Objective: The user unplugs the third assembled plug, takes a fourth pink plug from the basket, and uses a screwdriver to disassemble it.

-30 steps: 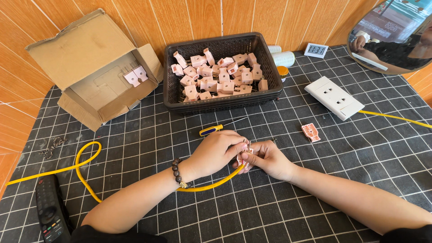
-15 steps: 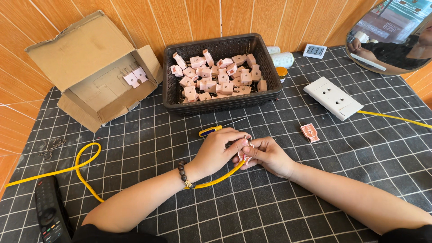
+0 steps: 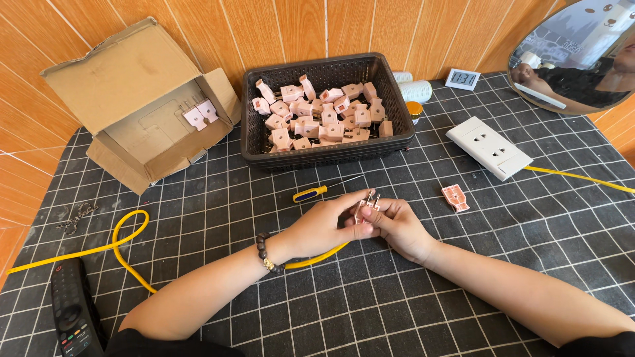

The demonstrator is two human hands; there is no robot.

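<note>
My left hand (image 3: pixel 324 228) and my right hand (image 3: pixel 397 226) meet at the middle of the mat, both closed around a small pink plug (image 3: pixel 368 210) whose two metal prongs stick up. A yellow cable (image 3: pixel 126 251) runs from under my left hand and loops off to the left. A screwdriver with a blue and yellow handle (image 3: pixel 311 194) lies just beyond my left hand. A pink plug cover half (image 3: pixel 455 198) lies to the right of my right hand.
A black basket (image 3: pixel 251 125) holding several pink plugs stands at the back. An open cardboard box (image 3: pixel 142 106) with two plugs is at back left. A white power strip (image 3: pixel 488 147) lies at right, a remote control (image 3: pixel 71 314) at lower left, a round mirror (image 3: pixel 575 53) top right.
Both hands have turned the plug slightly; its prongs now point up and show more clearly. The hands stay in about the same place.
</note>
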